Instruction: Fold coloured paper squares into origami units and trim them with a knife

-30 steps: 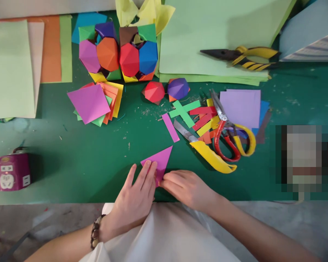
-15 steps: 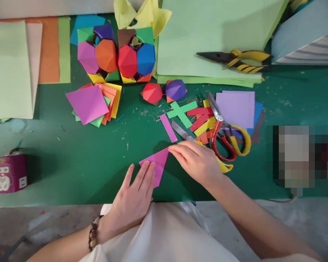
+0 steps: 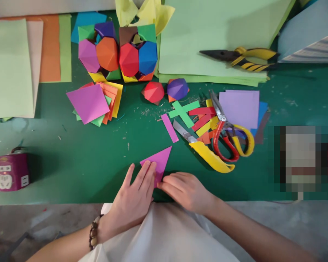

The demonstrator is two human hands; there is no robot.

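My left hand (image 3: 138, 191) lies flat and open on a folded pink paper (image 3: 161, 160), at 12 o'clock from me on the green table (image 3: 98, 156); my right hand (image 3: 184, 191), fingers bunched, meets its near corner, whether pinching I cannot tell. From the paper, a knife (image 3: 211, 156) lies at 3 o'clock, scissors (image 3: 222, 120) at 2, paper squares (image 3: 89, 103) at 10, pliers (image 3: 239, 58) at 1.

A folded, roughly triangular piece of magenta paper (image 3: 161, 161) lies flat on the green table (image 3: 71, 174), close to its near edge. One sharp point aims toward the table's far right corner; the lower left part is hidden.
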